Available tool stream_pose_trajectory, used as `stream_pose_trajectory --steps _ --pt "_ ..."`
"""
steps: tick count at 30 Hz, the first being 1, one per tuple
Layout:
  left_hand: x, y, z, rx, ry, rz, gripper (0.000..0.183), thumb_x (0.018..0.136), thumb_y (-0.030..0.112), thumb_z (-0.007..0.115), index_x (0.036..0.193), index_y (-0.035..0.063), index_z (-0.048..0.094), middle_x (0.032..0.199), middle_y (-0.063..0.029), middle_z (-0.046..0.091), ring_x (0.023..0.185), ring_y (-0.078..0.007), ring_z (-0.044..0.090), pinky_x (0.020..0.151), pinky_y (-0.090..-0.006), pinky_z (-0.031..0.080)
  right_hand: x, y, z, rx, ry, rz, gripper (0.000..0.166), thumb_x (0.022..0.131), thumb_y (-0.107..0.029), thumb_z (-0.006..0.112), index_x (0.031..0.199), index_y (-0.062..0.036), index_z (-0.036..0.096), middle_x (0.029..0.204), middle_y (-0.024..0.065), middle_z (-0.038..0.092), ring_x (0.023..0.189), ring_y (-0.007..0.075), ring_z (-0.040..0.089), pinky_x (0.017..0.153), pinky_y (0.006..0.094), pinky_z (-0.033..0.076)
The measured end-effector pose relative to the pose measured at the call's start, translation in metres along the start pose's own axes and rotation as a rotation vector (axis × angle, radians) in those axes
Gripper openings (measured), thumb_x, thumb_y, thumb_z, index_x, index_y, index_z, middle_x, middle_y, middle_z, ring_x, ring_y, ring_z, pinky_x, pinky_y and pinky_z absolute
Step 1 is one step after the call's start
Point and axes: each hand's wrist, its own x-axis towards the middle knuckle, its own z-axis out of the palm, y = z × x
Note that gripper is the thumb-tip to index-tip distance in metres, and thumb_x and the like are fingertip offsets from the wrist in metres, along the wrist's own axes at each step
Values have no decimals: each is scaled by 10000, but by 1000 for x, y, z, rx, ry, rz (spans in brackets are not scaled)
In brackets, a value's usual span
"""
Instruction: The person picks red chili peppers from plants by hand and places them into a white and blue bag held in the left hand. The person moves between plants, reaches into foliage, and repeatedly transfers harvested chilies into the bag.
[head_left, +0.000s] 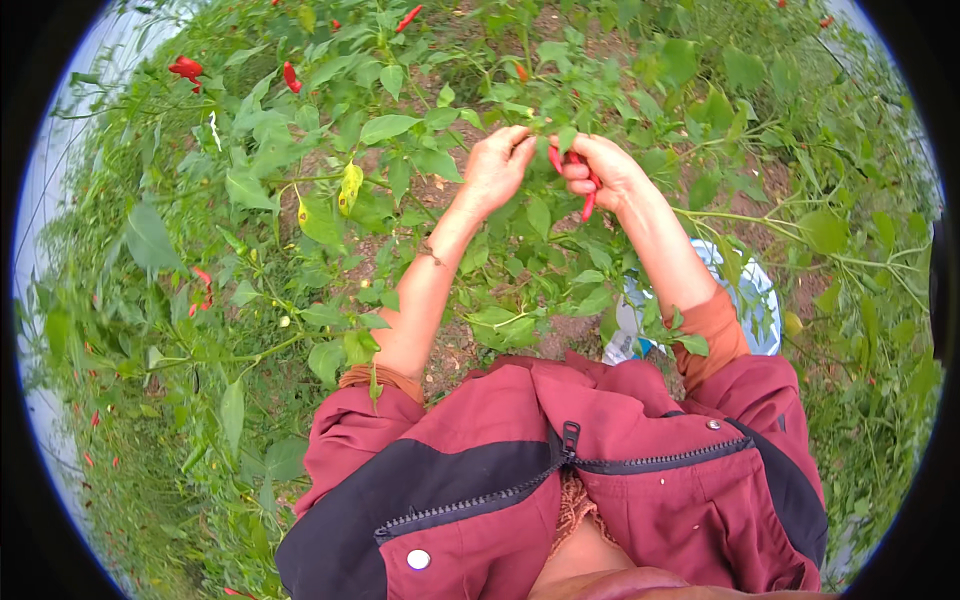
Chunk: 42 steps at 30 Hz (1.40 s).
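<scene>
Both of my hands reach into leafy green chili pepper plants at the upper middle of the view. My right hand (600, 166) is closed around several red chili peppers (589, 204), whose ends stick out between and below the fingers. Just to its left, my left hand (501, 166) has thumb and fingertips drawn together at the foliage; whether a stem or leaf lies between them cannot be made out. Above the hands, an orange-red chili pepper (521, 72) shows among the leaves.
A light blue and white container (763, 300) stands on the soil under my right forearm, with crumpled clear plastic (626, 330) beside it. More red chili peppers (187, 69) hang at the upper left. A leafy branch (750, 217) crosses on the right. Yellowed, spotted leaves (349, 187) hang left of my hands.
</scene>
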Motion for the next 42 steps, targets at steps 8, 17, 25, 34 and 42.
stream_pose_trajectory --steps 8,17,25,34,42 --pt "8 21 -9 -236 -36 -160 215 875 203 525 765 21 555 661 4 561 546 -49 449 489 -215 373 -1 25 12 -640 217 -141 102 771 -169 554 751 -69 554 508 -51 414 418 38 327 354 212 214" --pt "-20 48 -30 185 75 -191 695 819 240 601 1354 47 201 1009 -178 588 840 -252 608 696 -317 488 -21 33 19 -274 187 -148 236 809 -280 580 696 -107 466 579 -48 435 429 33 364 349 182 251" --pt "-80 57 -110 80 306 -314 293 772 276 663 873 8 602 694 -86 613 595 -153 557 564 -253 450 -8 29 8 -32 151 -126 173 827 -247 607 777 -113 511 591 -55 433 457 28 367 365 167 257" --pt "-59 -29 -174 491 1125 -34 510 734 401 679 878 -37 460 873 -131 471 677 -266 446 660 -385 399 0 40 -22 -13 135 -132 155 857 -220 562 863 -72 519 600 -56 418 462 23 353 365 164 261" --pt "8 -55 -203 -665 567 -267 281 814 240 616 950 8 533 850 -49 578 698 -119 534 617 -249 436 -19 34 -19 -79 119 -85 163 847 -188 567 937 -53 558 643 -35 457 471 34 384 375 165 283"
